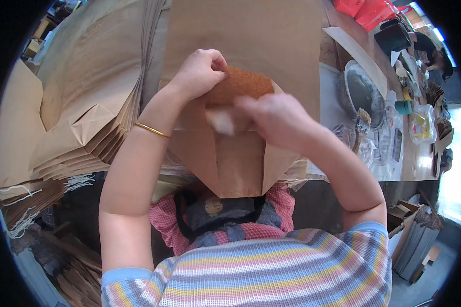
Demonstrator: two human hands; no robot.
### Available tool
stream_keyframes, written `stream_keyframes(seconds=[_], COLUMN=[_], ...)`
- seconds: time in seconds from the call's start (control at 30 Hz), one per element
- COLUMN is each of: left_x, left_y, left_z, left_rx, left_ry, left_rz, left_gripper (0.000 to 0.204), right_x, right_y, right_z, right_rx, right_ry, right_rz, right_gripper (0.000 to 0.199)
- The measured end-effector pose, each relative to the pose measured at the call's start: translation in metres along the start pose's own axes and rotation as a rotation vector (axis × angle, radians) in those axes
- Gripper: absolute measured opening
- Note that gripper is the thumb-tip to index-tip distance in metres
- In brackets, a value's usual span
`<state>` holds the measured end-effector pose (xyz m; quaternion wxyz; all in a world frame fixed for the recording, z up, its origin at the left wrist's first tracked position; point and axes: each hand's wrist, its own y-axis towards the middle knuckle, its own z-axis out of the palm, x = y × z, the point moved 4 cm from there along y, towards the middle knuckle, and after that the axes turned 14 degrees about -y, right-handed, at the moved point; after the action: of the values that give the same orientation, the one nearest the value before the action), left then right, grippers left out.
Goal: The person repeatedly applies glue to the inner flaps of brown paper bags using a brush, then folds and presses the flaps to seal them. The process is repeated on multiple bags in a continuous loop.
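A large brown paper bag (241, 158) lies in front of me, its near end folded into angled flaps. At the far edge of that fold, my left hand (202, 71) pinches the corner of an orange-brown piece (243, 86) between thumb and fingers. My right hand (281, 117) is over the fold's right side, its fingertips smeared by motion. A blurred white patch (223, 123) shows just left of those fingertips. Whether the right hand holds it, I cannot tell.
To the left lies a thick stack of folded paper bags (102, 112), with white strings (23, 220) hanging below. At right stand a paste-smeared basin (363, 92), a brush (364, 116) and a green roll (403, 107). A person (433, 53) is at the far right.
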<state>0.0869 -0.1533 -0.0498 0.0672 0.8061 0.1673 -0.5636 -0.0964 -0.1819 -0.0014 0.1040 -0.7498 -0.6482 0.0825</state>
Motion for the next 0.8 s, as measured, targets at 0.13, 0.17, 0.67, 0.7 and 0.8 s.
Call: stream_keyframes(seconds=[0.13, 0.17, 0.67, 0.7, 0.8], left_x=[-0.003, -0.006, -0.018, -0.011, 0.004], left_y=[0.002, -0.002, -0.086, -0.093, -0.121], left_z=[0.009, 0.01, 0.078, 0.066, 0.024], left_rx=[-0.054, -0.146, 0.796, 0.656, 0.116], left_ry=[0.279, 0.401, 1.362, 1.545, 1.28], left_rz=[0.087, 0.154, -0.424, -0.32, -0.134], left_gripper=[0.015, 0.014, 0.027, 0.037, 0.048], right_x=[0.021, 0.023, 0.004, 0.0, -0.022], right_y=[-0.034, -0.037, 0.006, -0.014, -0.062], right_z=[0.025, 0.021, 0.051, 0.056, 0.054], right_rx=[-0.127, -0.103, 0.494, 0.345, 0.001], right_ry=[-0.291, -0.277, -0.418, -0.494, -0.466], right_rz=[-0.22, -0.182, 0.19, 0.242, 0.309], right_gripper=[0.046, 0.051, 0.058, 0.058, 0.06])
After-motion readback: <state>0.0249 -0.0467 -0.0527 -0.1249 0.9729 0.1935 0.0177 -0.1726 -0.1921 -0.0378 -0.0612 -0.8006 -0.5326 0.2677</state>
